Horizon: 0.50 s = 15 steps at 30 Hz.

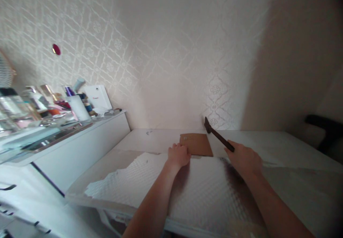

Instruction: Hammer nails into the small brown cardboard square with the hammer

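My right hand is wrapped round the handle of a hammer, its dark head raised to the left near the wall. A flat brown board lies on the white table, with a few small marks or bits near its far left corner that are too small to name. At the board's near left edge, my left hand has its fingers curled and closed on it. Its fingertips are partly hidden. Beneath both forearms spreads a white quilted sheet with a ragged left edge.
The white table meets a patterned wall. To the left stands a white cabinet crowded with bottles, a white tube and a white box. A dark chair armrest shows at the right. Tiny bits lie at the table's back.
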Motion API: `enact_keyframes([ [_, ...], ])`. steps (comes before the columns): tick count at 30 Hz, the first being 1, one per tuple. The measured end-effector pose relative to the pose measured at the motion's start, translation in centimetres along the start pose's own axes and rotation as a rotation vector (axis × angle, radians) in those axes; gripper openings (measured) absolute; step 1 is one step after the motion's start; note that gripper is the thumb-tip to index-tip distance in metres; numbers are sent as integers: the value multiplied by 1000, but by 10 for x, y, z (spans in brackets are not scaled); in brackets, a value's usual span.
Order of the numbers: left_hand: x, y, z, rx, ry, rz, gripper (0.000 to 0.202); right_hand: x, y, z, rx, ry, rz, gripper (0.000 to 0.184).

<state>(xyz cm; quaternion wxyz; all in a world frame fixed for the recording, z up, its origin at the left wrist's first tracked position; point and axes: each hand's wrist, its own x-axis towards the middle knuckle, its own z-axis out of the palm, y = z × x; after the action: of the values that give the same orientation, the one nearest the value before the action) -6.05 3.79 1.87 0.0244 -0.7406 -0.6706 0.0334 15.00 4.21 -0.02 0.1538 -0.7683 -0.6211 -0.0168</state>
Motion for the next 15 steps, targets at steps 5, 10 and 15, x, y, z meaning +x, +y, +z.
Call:
enact_keyframes([
  [5, -4, 2, -5, 4, -11, -23, 34, 0, 1, 1, -12, 36, 39, 44],
  [10, -4, 2, -5, -12, 29, -39, 30, -3, -1, 10, -19, 44, -50, 43],
  [15, -5, 3, -7, -18, 29, -65, 30, -1, -2, 23, -42, -1, -113, 39],
])
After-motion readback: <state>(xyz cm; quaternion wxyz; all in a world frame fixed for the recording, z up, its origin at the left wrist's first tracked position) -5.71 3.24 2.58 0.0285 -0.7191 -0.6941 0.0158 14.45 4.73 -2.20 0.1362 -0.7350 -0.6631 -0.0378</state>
